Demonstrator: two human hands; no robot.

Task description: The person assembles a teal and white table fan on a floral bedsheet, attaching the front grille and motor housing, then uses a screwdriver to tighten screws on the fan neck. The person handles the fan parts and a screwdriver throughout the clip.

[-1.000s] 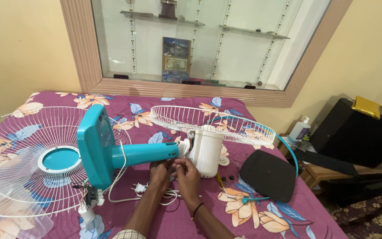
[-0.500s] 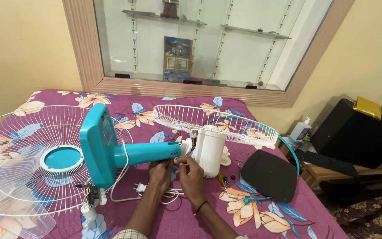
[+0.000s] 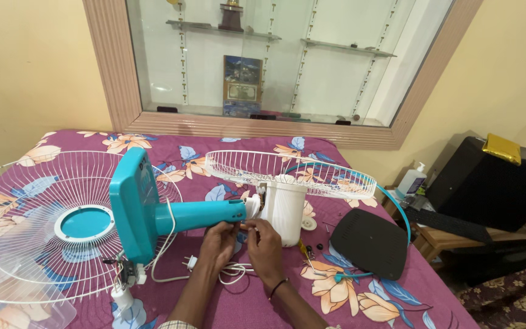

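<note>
Two bare hands meet at the middle of a bed spread with a purple floral sheet [image 3: 226,307], where a dismantled pedestal fan lies in parts. Largest of these is the white wire front guard [image 3: 25,244] with its teal centre ring, lying flat on the left and reaching to the near left corner. A second white wire guard [image 3: 312,173] lies tilted just beyond the hands, resting on the white motor housing [image 3: 284,210], which stands upright at the middle. The teal fan base [image 3: 130,210] stands on edge to the left of the hands, and its teal neck [image 3: 199,214] runs rightward to the joint beside the motor housing. Right of the housing a black cover [image 3: 369,242] lies flat near the bed's right edge. A white power cord [image 3: 165,268] loops from the base toward the near side, ending in a plug under the wrists.

The left hand [image 3: 219,240] is curled with its fingertips pinched on the end of the teal neck, at the joint. The right hand [image 3: 264,247] is likewise narrowed, its fingertips pressed to the same joint just below the motor housing; what small piece it grips, if any, cannot be told. A screwdriver [image 3: 305,256] lies just right of that hand.
</note>
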